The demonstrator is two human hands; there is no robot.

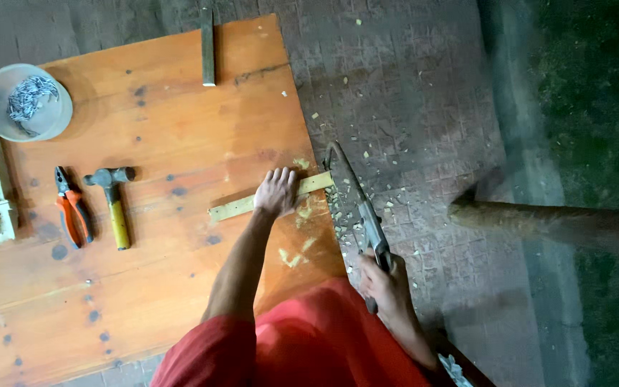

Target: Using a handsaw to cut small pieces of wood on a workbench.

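Right hand: the right hand [388,283] was nearest the camera, its grip closed tight round the handle of a long machete [358,204], blade pointing away toward the strip's end.
Left hand: the left hand [277,192] lay flat and open on the wooden strip [266,199], fingers spread, pressing down, clasping nothing.
Strip: pale, thin and straight, it lay across the bench [145,287], one end jutting just over the edge where the blade met it.
Doing it well: to my judgement, short shaving cuts directed away from the pressing fingers, with the strip held dead still, would serve best.
Chips: pale wood chips [388,201] littered the patterned paved floor and the bench edge.
Bench surface: orange-brown varnished board, flecked with dark spots.
Farther tools: a yellow-handled hammer [112,201] and orange-gripped pliers [72,213] lay side by side.
Farthest: a translucent round tub of nails [26,102] and a dull metal bar [208,46].
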